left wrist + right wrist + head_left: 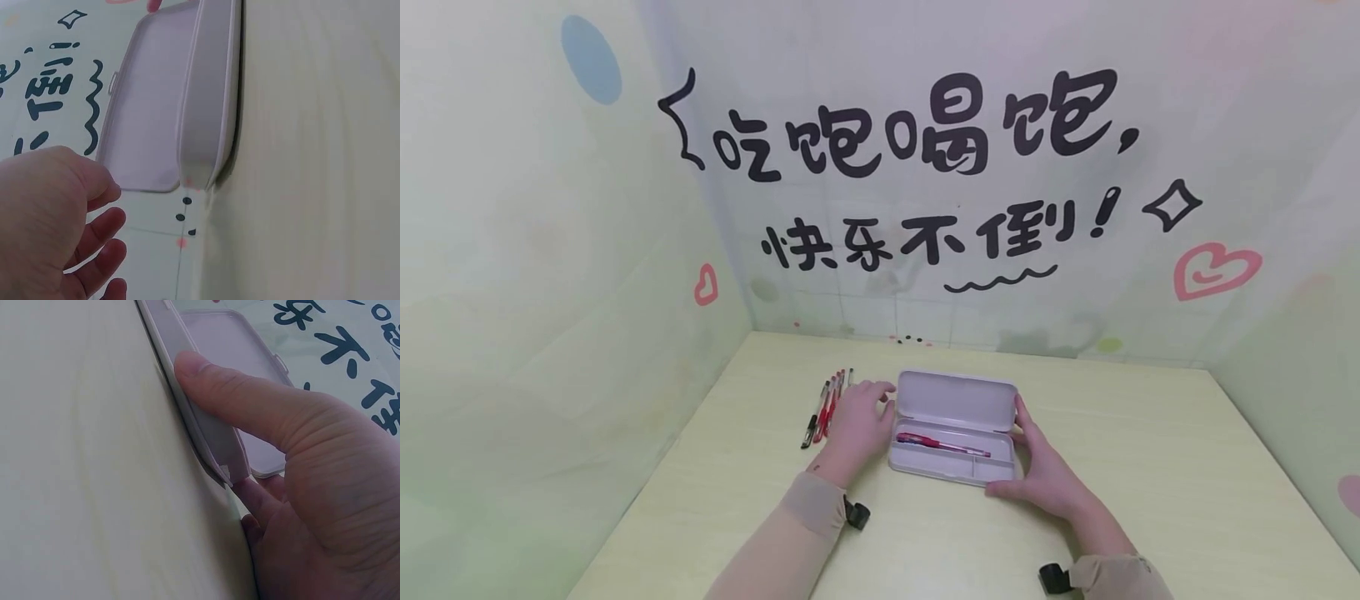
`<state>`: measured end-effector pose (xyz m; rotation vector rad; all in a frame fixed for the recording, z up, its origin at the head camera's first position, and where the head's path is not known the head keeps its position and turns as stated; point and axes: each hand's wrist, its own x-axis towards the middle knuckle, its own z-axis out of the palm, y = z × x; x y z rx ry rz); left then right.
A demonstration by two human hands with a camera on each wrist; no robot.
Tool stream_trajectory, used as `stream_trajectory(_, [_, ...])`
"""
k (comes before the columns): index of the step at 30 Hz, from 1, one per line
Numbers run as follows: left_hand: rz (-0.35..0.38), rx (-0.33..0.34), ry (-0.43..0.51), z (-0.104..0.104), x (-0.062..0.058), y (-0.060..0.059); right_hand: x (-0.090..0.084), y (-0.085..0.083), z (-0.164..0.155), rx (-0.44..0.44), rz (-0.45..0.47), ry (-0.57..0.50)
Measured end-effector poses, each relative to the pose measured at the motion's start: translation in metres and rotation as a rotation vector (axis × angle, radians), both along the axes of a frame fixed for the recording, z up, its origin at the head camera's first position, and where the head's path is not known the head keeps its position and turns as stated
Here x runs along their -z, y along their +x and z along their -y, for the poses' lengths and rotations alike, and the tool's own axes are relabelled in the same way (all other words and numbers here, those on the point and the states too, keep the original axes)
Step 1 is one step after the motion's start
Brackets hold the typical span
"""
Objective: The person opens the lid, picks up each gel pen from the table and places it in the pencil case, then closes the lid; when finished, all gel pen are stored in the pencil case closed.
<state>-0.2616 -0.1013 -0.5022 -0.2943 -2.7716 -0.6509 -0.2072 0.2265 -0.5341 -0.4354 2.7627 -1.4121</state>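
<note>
A pale lilac pencil case stands open on the table, its lid raised at the back. A red pen lies in its long rear compartment. My right hand grips the right end of the case. In the right wrist view its thumb presses the front wall, and other fingers reach behind the end. My left hand hovers beside the left end with fingers loosely bent, holding nothing; the left wrist view shows a gap between this hand and the case. Several pens, red and black, lie left of it, partly hidden.
The light wooden table meets printed fabric walls at the back and both sides. A black wrist camera sits on the left sleeve, another camera on the right.
</note>
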Motion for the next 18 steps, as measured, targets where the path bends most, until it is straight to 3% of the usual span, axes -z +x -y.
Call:
stream_trajectory(13, [-0.019,-0.222,0.021,0.064,0.013,-0.018,0.001,0.001,0.001,0.002,0.005,-0.006])
stream_trajectory(18, [0.053,-0.295,-0.001,0.080,0.014,-0.023,0.001,0.000,-0.001,0.005,0.006,-0.002])
